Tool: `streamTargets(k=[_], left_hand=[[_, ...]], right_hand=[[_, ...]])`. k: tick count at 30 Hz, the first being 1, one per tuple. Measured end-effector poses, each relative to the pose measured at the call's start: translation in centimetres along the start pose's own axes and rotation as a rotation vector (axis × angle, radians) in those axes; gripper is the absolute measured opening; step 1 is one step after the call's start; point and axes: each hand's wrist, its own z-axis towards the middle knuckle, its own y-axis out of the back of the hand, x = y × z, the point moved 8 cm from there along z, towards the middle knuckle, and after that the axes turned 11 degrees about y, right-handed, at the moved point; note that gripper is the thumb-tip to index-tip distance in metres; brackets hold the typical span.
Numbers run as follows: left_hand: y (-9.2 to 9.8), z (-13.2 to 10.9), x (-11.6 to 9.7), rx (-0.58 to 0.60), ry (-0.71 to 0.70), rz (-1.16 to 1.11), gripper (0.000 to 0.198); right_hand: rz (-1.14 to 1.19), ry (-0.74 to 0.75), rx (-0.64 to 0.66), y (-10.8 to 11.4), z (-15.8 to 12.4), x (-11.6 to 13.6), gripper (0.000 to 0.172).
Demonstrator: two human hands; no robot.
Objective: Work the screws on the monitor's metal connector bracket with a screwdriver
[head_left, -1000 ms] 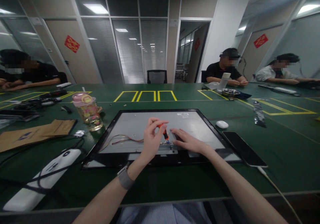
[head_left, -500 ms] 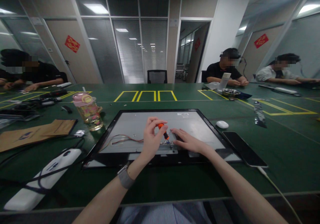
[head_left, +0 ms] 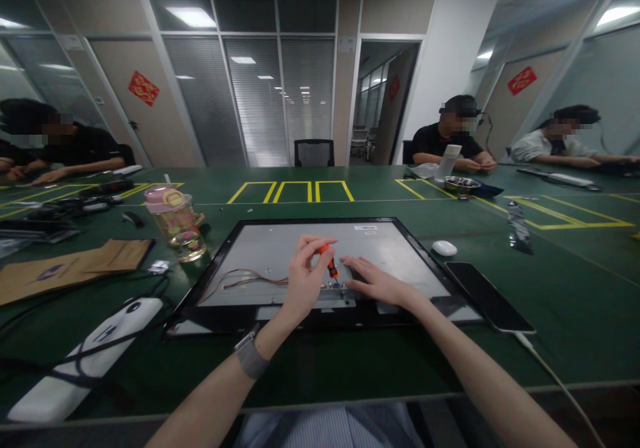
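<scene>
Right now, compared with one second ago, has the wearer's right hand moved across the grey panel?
No. Judged against the small white case, the right hand shows no visible shift in any direction over the grey panel.

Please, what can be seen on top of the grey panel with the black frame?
On the panel are thin wires and a white label. The left hand holds an orange-black screwdriver, pointing downward; the right hand lies over the panel. What the hands cover cannot be seen.
</scene>
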Motion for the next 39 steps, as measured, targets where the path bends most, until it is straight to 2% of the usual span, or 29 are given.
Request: streamTargets(k=[5,13,17,22,26,31,36,39], left_hand=[[-0.1,0.0,0.0,0.057,0.000,-0.042,0.027],[-0.8,0.3,1.3,0.148,0.079,-0.212,0.033],[-0.6,0.3,0.7,0.112,0.039,-0.098,0.026],[0.2,0.3,-0.1,-0.015,-0.031,0.020,0.014],[0.1,0.3,-0.1,0.020,-0.021,-0.041,0.027],[-0.4,0.1,0.4,0.089,0.055,-0.095,0.029],[0.1,0.1,-0.1,-0.005,-0.031,-0.008,0.014],[0.2,0.2,0.0,-0.006,-0.017,-0.005,0.021]], right_hand=[[-0.006,0.010,-0.013,0.0,0.0,0.0,0.057],[-0.030,0.022,-0.008,-0.2,0.1,-0.4,0.056],[-0.007,0.007,-0.002,-0.1,0.0,-0.2,0.057],[0.002,0.028,-0.001,0.0,0.0,0.2,0.056],[0.002,-0.001,0.001,0.2,0.0,0.4,0.058],[0.003,-0.005,0.013,0.1,0.0,0.4,0.058],[0.001,-0.003,-0.001,0.0,-0.1,0.0,0.057],[-0.013,0.018,-0.007,0.0,0.0,0.0,0.056]])
